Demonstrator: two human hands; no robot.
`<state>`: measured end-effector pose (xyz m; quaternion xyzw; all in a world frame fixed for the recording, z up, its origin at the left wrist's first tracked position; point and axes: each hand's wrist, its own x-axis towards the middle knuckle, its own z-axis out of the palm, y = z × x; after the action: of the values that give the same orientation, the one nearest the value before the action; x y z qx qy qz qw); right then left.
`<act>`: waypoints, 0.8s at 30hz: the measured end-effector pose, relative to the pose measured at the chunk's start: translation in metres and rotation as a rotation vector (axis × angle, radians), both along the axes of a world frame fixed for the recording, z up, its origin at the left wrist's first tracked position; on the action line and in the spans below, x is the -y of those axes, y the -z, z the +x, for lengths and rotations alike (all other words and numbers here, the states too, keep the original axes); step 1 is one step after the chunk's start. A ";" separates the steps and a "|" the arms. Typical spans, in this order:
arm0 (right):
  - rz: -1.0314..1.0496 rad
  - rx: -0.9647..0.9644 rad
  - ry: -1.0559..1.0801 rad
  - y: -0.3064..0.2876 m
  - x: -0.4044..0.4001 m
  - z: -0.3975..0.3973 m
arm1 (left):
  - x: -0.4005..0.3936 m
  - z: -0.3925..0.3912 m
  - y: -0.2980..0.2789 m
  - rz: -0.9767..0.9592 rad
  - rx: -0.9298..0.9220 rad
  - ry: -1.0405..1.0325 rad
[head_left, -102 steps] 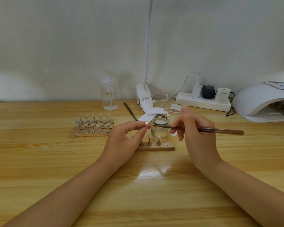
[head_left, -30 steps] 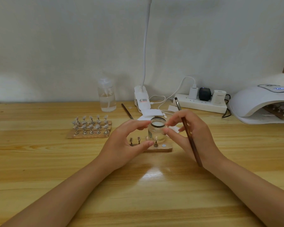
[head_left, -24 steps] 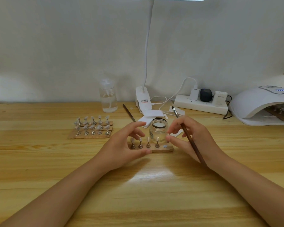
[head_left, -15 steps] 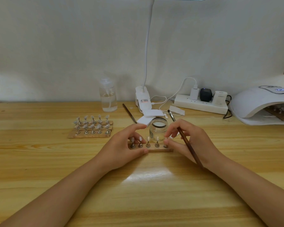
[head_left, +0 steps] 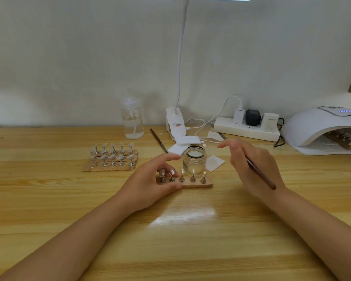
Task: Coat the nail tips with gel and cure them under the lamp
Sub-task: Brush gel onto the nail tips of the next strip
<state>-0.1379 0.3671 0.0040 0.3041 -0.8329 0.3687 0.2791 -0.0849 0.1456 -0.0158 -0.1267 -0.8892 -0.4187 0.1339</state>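
A small wooden strip [head_left: 208,183] lies on the table with several metal stands, each carrying a nail tip [head_left: 193,172]. My left hand [head_left: 148,185] grips the strip's left end, thumb in front and fingers curled behind the two leftmost stands. An open glass jar [head_left: 194,161] stands just behind the strip. My right hand [head_left: 251,165] hovers to the right of the jar with fingers spread, a brown brush [head_left: 260,175] pinned in it, handle end pointing at me. The white curing lamp [head_left: 316,126] sits at the far right with another loaded strip [head_left: 346,139] inside.
A wider wooden holder [head_left: 109,168] with several nail tips lies at the left. Behind are a spray bottle [head_left: 132,122], a desk lamp clamp [head_left: 175,124], a power strip [head_left: 245,129], a second brush [head_left: 158,143] and white pads [head_left: 215,163].
The stand my left hand held up now sits on the strip. My right hand has come off the strip's right end and risen to the right, brush still in it.
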 end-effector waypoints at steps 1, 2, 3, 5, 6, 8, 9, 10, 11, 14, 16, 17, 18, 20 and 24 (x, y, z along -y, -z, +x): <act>0.056 -0.017 0.035 -0.001 -0.002 0.000 | 0.000 0.000 0.000 0.006 -0.004 -0.004; 0.111 -0.029 0.059 -0.001 -0.003 0.000 | -0.001 0.000 -0.001 0.016 -0.007 -0.007; 0.160 -0.027 0.075 0.000 -0.004 0.000 | -0.001 0.001 -0.001 0.029 -0.009 -0.010; 0.248 0.000 0.098 0.002 -0.004 -0.002 | -0.001 0.001 -0.001 0.053 -0.013 -0.014; 0.303 0.013 0.121 0.004 -0.005 -0.004 | -0.001 0.002 -0.001 0.059 -0.016 -0.018; 0.428 0.031 0.172 0.007 -0.005 -0.006 | -0.001 0.002 -0.002 0.068 -0.031 -0.025; 0.480 0.041 0.186 0.008 -0.005 -0.007 | -0.002 0.002 -0.003 0.074 -0.040 -0.024; 0.519 0.054 0.192 0.008 -0.005 -0.006 | -0.002 0.003 -0.003 0.084 -0.048 -0.022; 0.544 0.073 0.194 0.008 -0.004 -0.006 | -0.002 0.004 -0.004 0.094 -0.054 -0.021; 0.567 0.102 0.172 0.007 -0.002 -0.005 | -0.003 0.005 -0.005 0.118 -0.061 -0.021; 0.569 0.105 0.148 0.008 -0.002 -0.004 | -0.004 0.005 -0.006 0.129 -0.061 -0.022; 0.567 0.105 0.135 0.008 -0.002 -0.004 | -0.004 0.006 -0.006 0.132 -0.061 -0.023; 0.564 0.104 0.121 0.009 -0.002 -0.004 | -0.004 0.006 -0.006 0.134 -0.064 -0.025; 0.557 0.095 0.103 0.010 -0.003 -0.005 | -0.004 0.006 -0.006 0.138 -0.067 -0.028; 0.556 0.073 0.073 0.012 -0.003 -0.006 | -0.004 0.006 -0.007 0.133 -0.077 -0.036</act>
<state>-0.1444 0.3705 -0.0076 0.3252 -0.9220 0.1267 0.1679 -0.0788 0.1501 -0.0089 -0.1177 -0.8558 -0.4689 0.1838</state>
